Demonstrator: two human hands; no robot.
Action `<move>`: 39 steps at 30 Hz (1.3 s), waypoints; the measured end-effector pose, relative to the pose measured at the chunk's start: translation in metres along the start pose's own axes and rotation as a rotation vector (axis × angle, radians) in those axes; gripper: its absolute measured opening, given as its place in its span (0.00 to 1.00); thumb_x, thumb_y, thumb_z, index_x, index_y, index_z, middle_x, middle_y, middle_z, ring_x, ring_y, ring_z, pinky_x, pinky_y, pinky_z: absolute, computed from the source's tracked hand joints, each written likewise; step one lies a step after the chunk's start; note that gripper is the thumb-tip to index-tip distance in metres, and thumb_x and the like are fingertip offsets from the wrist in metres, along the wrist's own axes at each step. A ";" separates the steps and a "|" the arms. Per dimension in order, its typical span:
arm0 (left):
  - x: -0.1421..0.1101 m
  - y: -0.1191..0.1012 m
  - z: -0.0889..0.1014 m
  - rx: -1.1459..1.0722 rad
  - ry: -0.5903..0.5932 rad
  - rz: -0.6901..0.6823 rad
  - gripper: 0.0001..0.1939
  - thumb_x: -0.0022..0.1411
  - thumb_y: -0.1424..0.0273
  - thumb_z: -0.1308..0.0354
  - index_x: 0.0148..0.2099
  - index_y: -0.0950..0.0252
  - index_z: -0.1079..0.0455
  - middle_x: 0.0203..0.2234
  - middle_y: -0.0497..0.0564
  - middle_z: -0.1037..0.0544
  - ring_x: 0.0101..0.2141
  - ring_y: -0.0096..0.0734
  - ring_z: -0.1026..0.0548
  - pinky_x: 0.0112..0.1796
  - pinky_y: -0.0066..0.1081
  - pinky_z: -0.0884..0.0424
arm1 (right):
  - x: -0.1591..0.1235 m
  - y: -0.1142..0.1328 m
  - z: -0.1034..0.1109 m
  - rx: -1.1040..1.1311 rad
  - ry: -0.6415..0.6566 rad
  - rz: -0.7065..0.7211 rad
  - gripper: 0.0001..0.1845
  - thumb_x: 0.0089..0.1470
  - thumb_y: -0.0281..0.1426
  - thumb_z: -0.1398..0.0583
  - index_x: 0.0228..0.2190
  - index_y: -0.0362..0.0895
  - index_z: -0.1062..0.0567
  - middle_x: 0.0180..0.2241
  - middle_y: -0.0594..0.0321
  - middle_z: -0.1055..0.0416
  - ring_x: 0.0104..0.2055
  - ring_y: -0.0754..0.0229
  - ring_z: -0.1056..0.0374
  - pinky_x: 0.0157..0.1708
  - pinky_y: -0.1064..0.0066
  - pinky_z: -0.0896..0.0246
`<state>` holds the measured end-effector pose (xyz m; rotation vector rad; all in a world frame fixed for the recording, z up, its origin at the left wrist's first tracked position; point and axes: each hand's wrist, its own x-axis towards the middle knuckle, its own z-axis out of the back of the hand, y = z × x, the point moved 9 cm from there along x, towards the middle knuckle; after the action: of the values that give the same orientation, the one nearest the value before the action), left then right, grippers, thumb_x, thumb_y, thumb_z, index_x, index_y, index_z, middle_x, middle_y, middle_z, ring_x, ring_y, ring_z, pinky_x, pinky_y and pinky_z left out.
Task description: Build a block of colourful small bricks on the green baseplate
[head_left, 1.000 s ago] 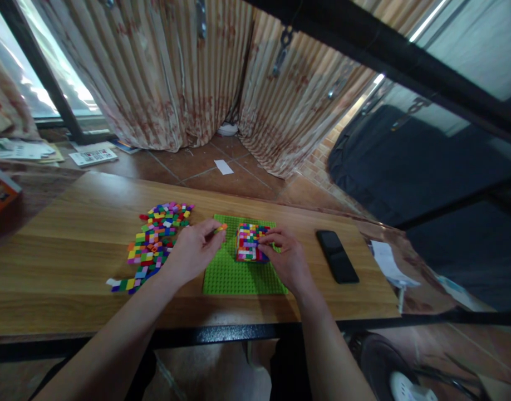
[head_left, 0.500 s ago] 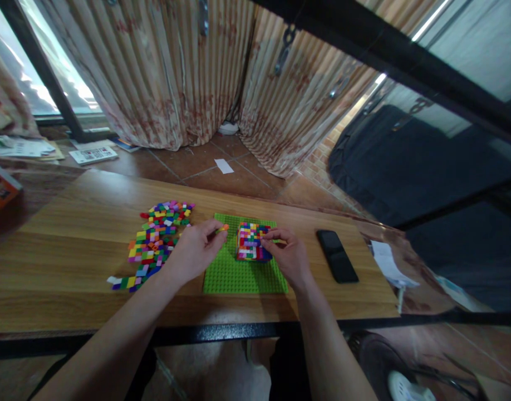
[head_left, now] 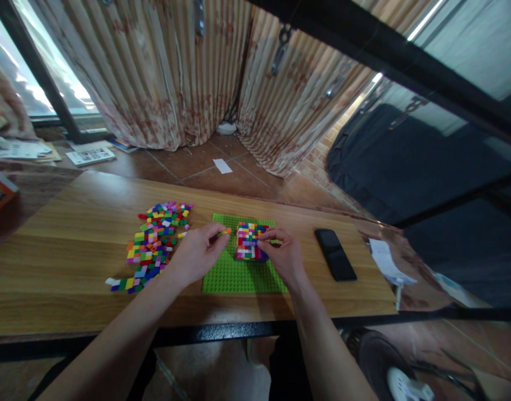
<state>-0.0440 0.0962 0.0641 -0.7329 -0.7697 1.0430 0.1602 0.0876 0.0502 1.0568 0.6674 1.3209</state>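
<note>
My left hand [head_left: 199,250] is closed in a pinch on small orange and yellow toy bricks [head_left: 227,231], held just left of the built block. That block [head_left: 246,242] is a many-coloured stack of toy bricks standing on a green studded baseplate [head_left: 239,280]. On the block's right side, my right hand [head_left: 283,253] has its thumb and forefinger brought together at the top surface. Its fingers cover part of the block, and whatever they pinch is too small to make out. Left of my left hand lies a spread of loose toy bricks [head_left: 149,245], partly behind my forearm.
A black phone [head_left: 335,255] lies on the wooden table [head_left: 59,267] to the right of the baseplate. Papers [head_left: 389,264] are past the table's right end. Beyond the far edge are a tiled floor and patterned curtains [head_left: 155,72].
The whole view has shifted slightly. My right thumb and forefinger stay at the block's top. The left hand keeps its pinch on the small bricks, almost in the same place.
</note>
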 end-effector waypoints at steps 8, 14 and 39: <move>-0.003 -0.004 -0.009 -0.129 0.055 0.007 0.12 0.65 0.63 0.48 0.39 0.64 0.28 0.25 0.48 0.23 0.26 0.30 0.26 0.28 0.28 0.33 | -0.007 0.025 0.004 -0.103 -0.048 0.158 0.04 0.52 0.31 0.37 0.30 0.47 0.20 0.36 0.60 0.26 0.42 0.56 0.30 0.47 0.59 0.35; -0.004 -0.012 -0.013 -0.069 0.073 -0.049 0.12 0.66 0.65 0.49 0.41 0.64 0.27 0.26 0.47 0.22 0.29 0.31 0.26 0.32 0.29 0.32 | -0.025 0.065 -0.015 -0.137 -0.010 0.371 0.09 0.58 0.33 0.39 0.40 0.49 0.20 0.43 0.58 0.26 0.48 0.55 0.31 0.51 0.57 0.37; -0.006 -0.001 -0.007 -0.077 -0.089 -0.009 0.12 0.65 0.64 0.49 0.40 0.64 0.27 0.26 0.48 0.22 0.23 0.29 0.27 0.25 0.27 0.34 | -0.016 0.058 0.008 -0.318 0.009 0.426 0.07 0.60 0.31 0.40 0.36 0.48 0.20 0.38 0.58 0.25 0.44 0.54 0.30 0.47 0.58 0.34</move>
<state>-0.0393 0.0892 0.0598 -0.7519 -0.8933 1.0480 0.1389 0.0656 0.1023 0.9599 0.2266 1.7325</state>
